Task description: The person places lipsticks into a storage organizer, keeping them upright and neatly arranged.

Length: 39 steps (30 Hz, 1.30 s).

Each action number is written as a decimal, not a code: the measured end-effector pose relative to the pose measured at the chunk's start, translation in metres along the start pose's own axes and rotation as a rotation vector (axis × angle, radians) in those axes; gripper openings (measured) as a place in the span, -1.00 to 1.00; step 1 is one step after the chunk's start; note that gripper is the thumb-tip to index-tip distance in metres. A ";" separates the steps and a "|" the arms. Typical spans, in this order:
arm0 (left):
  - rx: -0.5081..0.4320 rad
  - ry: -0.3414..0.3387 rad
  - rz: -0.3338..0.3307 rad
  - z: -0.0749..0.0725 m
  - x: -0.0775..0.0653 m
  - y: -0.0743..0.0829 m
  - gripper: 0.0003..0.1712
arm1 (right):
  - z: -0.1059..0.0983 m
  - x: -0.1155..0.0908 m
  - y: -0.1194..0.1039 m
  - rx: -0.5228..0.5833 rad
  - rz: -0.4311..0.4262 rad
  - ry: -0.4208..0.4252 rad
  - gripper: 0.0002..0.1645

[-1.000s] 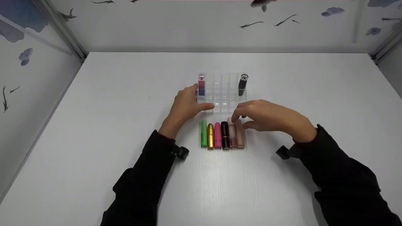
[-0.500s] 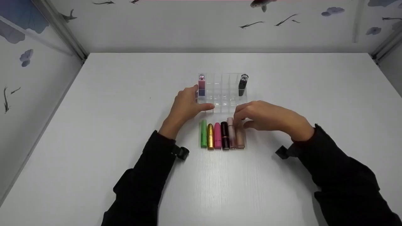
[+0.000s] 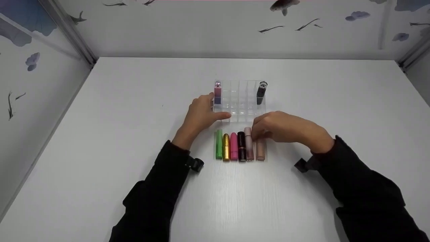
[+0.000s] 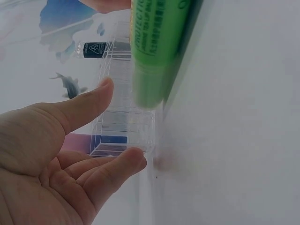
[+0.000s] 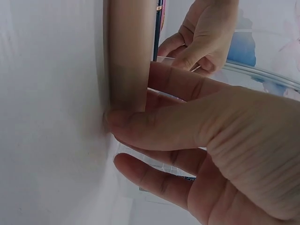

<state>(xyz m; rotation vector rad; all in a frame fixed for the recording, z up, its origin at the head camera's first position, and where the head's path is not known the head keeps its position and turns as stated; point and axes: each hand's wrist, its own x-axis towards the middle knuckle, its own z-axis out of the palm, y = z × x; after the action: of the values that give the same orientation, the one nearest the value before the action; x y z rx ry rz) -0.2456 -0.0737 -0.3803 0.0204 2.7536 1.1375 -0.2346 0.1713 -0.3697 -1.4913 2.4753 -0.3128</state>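
A clear lipstick organizer (image 3: 239,107) stands on the white table. My left hand (image 3: 201,109) holds its left front corner, thumb across the front and fingers along the side. A pink-and-blue tube (image 3: 217,92) stands in its left column, a black tube (image 3: 261,92) in its right. In front lies a row: green lip balm (image 3: 219,144), gold lipstick (image 3: 226,147), pink tube (image 3: 234,146), black tube (image 3: 241,146) and pale pink lip gloss (image 3: 249,144). At the row's right end, my right hand (image 3: 282,127) pinches the upper end of a beige-brown lip gloss tube (image 5: 131,51) between thumb and fingers.
White panels (image 3: 201,30) with painted fish and leaves stand behind the table and at its left. The white tabletop (image 3: 134,90) spreads around the organizer. A small black camera (image 3: 196,164) sits on the left wrist, another (image 3: 302,165) on the right.
My right fingers have closed round the top of the beige-brown tube, and a gap now shows between it and the pale pink gloss. My left hand stays on the organizer. The head view shifted slightly.
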 end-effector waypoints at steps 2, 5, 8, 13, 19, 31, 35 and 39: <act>-0.012 -0.003 -0.014 0.000 0.000 0.000 -0.10 | 0.000 0.000 -0.001 -0.005 0.003 -0.002 -0.69; -0.021 -0.005 -0.024 0.000 0.000 0.000 -0.07 | -0.001 0.000 -0.002 -0.016 0.012 -0.003 -0.70; -0.029 -0.004 -0.029 0.000 0.000 -0.001 -0.06 | 0.000 0.001 -0.002 -0.024 0.019 0.001 -0.68; -0.030 0.001 -0.026 0.002 0.000 -0.006 -0.10 | 0.003 0.000 -0.003 -0.040 0.030 -0.008 -0.60; -0.029 -0.004 -0.025 0.004 -0.001 -0.007 -0.08 | 0.001 -0.004 -0.001 -0.054 0.041 -0.031 -0.57; 0.039 -0.002 -0.016 0.003 -0.001 0.000 -0.08 | -0.015 -0.013 -0.001 -0.026 0.051 0.032 -0.64; 0.052 0.001 -0.011 0.002 0.000 0.001 -0.14 | -0.018 -0.015 0.000 -0.010 0.043 0.089 -0.69; 0.060 0.012 0.008 -0.001 -0.003 0.003 -0.28 | -0.022 -0.016 -0.003 -0.037 0.050 0.140 -0.71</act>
<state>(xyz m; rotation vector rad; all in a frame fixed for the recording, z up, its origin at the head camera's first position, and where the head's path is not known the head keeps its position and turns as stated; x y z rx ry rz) -0.2434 -0.0721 -0.3769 0.0325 2.7997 1.0598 -0.2314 0.1857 -0.3468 -1.4657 2.6357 -0.3760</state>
